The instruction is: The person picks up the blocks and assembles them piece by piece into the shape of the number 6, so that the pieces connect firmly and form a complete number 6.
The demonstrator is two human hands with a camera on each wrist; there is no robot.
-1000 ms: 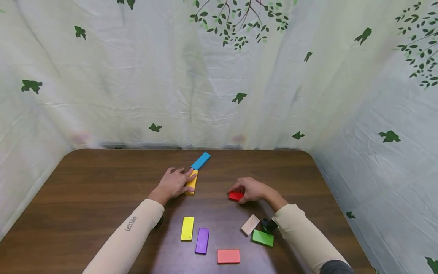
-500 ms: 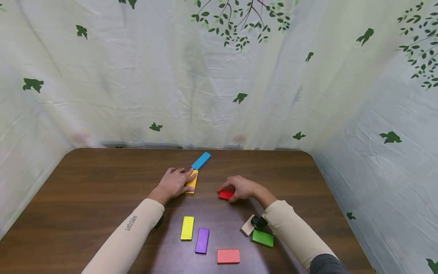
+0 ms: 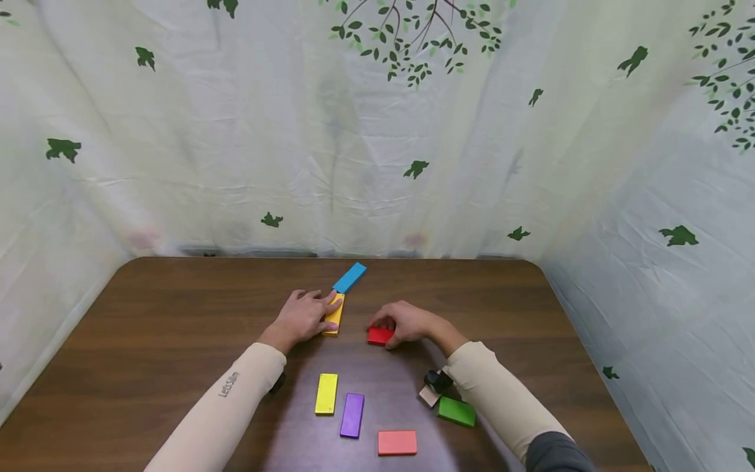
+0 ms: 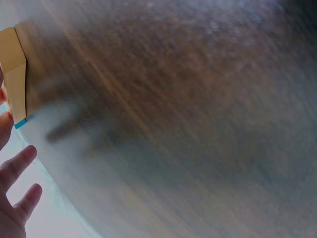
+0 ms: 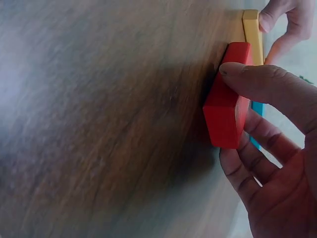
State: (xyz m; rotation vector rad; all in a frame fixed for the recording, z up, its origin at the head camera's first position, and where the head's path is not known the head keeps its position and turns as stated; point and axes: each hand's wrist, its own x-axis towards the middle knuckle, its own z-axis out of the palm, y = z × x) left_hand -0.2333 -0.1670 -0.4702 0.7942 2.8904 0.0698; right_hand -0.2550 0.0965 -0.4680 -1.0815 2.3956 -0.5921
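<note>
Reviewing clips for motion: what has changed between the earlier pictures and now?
The right hand, holding the red block throughout, has moved left, carrying it closer to the orange block. No hold was taken or released. The left hand still touches the orange block; the blue block, yellow block, purple block, pink block and green block stayed put.

Dark lettering (image 3: 228,385) reading "Let's Slim" marks the beige left sleeve (image 3: 219,408) of a person, as seen from the head camera. The words, with a capital L and a capital S, run on one line, climbing the fabric roughly lengthwise toward the cuff (image 3: 268,358). The print is small and slightly blurred, the gap between the two words barely visible.
</note>
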